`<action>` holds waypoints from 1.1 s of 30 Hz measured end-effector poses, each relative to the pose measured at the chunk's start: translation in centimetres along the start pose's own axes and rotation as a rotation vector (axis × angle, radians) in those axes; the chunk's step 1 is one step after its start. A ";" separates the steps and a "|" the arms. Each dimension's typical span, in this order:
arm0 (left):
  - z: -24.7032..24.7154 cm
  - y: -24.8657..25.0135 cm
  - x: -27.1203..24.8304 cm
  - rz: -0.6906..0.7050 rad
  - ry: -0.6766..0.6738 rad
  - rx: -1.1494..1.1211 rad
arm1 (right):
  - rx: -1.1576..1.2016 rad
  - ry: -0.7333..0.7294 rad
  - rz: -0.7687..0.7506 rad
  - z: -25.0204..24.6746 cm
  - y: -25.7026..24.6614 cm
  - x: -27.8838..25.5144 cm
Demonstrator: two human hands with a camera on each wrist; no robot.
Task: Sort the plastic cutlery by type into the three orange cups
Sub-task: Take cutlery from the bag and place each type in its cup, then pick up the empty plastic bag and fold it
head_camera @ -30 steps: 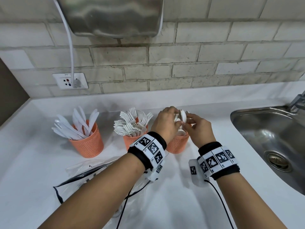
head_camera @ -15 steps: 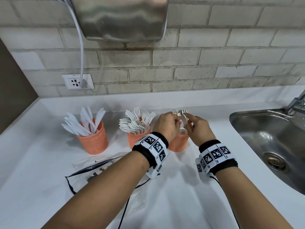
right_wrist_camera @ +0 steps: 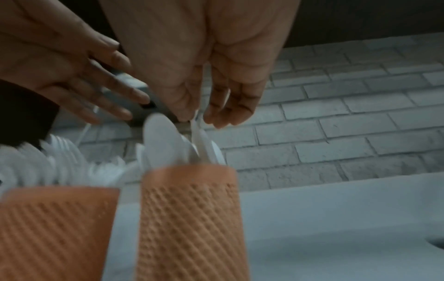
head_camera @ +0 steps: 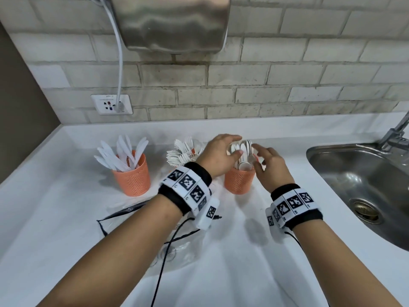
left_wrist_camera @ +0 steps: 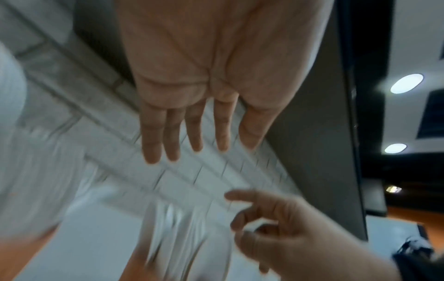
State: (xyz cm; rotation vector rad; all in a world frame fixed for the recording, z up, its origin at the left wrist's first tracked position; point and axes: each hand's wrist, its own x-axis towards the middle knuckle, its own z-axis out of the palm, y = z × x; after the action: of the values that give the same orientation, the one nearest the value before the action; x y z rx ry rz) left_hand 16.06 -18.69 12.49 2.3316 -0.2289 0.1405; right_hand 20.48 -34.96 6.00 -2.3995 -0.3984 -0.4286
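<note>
Judging by how things lie, the sorting looks nearly finished: the left orange cup (head_camera: 132, 173) holds a fan of white knives (head_camera: 124, 155), the middle cup (right_wrist_camera: 55, 228), mostly hidden behind the left wrist in the head view, bristles with forks (head_camera: 182, 151), and the right cup (head_camera: 240, 179) carries the spoons (head_camera: 242, 152), bowls upward. Both hands hover over that right cup. The left hand (head_camera: 218, 157) has its fingers straight and spread, holding nothing, arched above the spoon bowls. The right hand (head_camera: 271, 166) sits just right of the spoons with loosely bent fingers; in its wrist view the fingertips (right_wrist_camera: 185, 114) seem to touch or lightly nip a spoon handle, though blur leaves me unable to say whether it truly grips. No loose cutlery shows on the white table (head_camera: 232, 262); only a crumpled clear bag (head_camera: 124, 212) lies near the left forearm. What remains appears to be settling the spoons and withdrawing.
</note>
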 end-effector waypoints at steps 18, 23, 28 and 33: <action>-4.4 -10.8 -15.5 -0.165 -0.491 0.709 | 0.313 -0.701 -0.044 4.9 -9.7 -8.0; -4.9 -12.3 -15.8 -0.074 0.001 0.369 | 0.678 -0.275 0.025 4.5 -11.1 -8.6; -7.4 -11.5 -16.0 -0.138 0.253 -0.195 | 0.623 -0.415 0.138 4.3 -11.0 -10.6; -7.1 -10.7 -16.4 -0.213 0.175 -0.471 | 0.808 -0.470 0.190 5.4 -11.5 -10.2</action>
State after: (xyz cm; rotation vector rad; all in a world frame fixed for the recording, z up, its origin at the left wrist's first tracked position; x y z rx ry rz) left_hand 2.05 -4.27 7.13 1.8480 0.0707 0.1637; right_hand 7.91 -24.76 4.36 -1.6897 -0.4345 0.3468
